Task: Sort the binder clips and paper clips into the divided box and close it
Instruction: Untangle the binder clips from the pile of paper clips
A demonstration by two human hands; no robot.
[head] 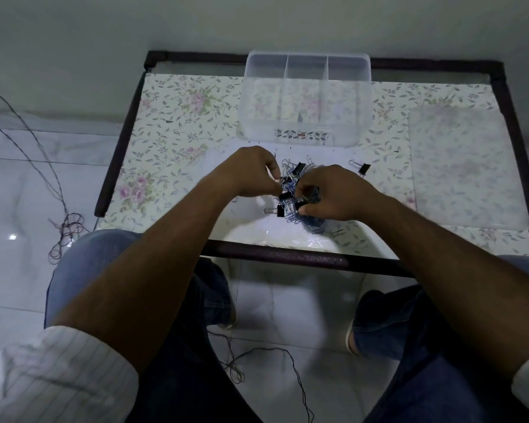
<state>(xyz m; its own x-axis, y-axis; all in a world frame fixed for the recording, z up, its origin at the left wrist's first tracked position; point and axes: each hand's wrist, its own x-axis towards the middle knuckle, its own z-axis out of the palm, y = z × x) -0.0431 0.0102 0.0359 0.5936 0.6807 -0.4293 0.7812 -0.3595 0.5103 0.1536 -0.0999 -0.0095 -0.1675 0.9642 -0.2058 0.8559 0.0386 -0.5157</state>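
A mixed pile of black binder clips and silver-blue paper clips [300,206] lies on the table's near middle. My left hand [251,172] is curled at the pile's left edge, fingertips pinched on a black binder clip [284,180]. My right hand [333,193] rests on the pile's right side, fingers closed on clips there. One binder clip [362,168] lies apart to the right. The clear divided box [306,99], open, with three compartments, stands behind the pile; one small dark item shows in its middle compartment.
The clear lid [461,166] lies flat on the right of the floral table top. The dark table frame [287,254] runs along the near edge above my knees. Thin wires [64,221] trail on the tiled floor at left.
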